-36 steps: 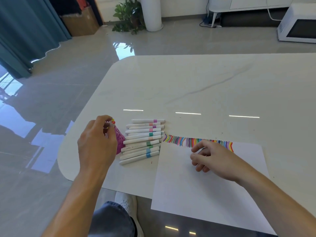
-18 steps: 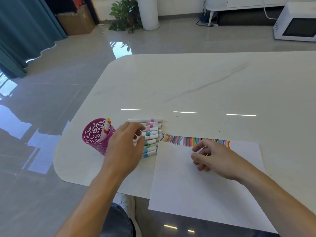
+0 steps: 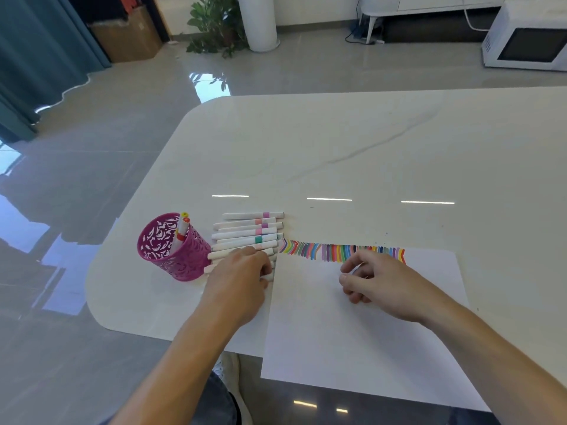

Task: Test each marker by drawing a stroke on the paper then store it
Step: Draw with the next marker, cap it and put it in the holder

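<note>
Head view: magenta cup (image 3: 187,265) holds two markers (image 3: 183,227) beside marker row (image 3: 245,233).

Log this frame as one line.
phase: pick-up | left hand: on marker row, grip unconfirmed | right hand: rests on paper | pink pen holder: holds two markers

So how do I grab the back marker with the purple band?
Pinch that marker at its white middle, from above, fingers on its long sides. It lies flat, with a small gap to the next one, so both sides are free.
</note>
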Demonstrator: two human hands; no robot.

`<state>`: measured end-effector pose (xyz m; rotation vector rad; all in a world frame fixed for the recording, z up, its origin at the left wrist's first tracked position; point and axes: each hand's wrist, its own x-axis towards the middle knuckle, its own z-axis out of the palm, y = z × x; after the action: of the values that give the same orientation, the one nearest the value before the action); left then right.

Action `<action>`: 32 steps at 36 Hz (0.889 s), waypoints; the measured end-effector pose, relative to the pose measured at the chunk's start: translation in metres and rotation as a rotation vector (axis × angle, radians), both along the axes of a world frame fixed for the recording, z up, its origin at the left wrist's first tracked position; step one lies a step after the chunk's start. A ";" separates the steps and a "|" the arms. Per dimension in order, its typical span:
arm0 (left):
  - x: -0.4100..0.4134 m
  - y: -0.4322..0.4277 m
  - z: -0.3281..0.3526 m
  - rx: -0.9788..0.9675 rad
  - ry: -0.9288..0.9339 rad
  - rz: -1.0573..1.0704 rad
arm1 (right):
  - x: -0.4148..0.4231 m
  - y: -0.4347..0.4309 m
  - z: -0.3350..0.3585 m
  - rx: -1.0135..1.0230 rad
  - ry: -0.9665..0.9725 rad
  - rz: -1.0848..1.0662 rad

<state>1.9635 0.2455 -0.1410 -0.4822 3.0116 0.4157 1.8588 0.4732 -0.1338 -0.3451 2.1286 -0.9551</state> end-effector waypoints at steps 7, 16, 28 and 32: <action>-0.005 0.000 0.002 0.071 0.090 -0.002 | 0.001 0.001 0.002 0.026 0.041 0.026; -0.004 -0.004 0.003 0.049 0.090 -0.062 | 0.002 0.003 0.004 0.039 0.047 0.046; 0.001 -0.008 0.006 -0.004 -0.101 -0.043 | 0.000 0.003 0.003 0.028 0.033 0.038; 0.001 -0.011 0.012 0.025 -0.045 -0.020 | 0.000 0.004 0.003 0.023 0.037 0.036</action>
<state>1.9646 0.2347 -0.1288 -0.4534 2.9618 0.4354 1.8584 0.4773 -0.1308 -0.3918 2.1581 -0.9098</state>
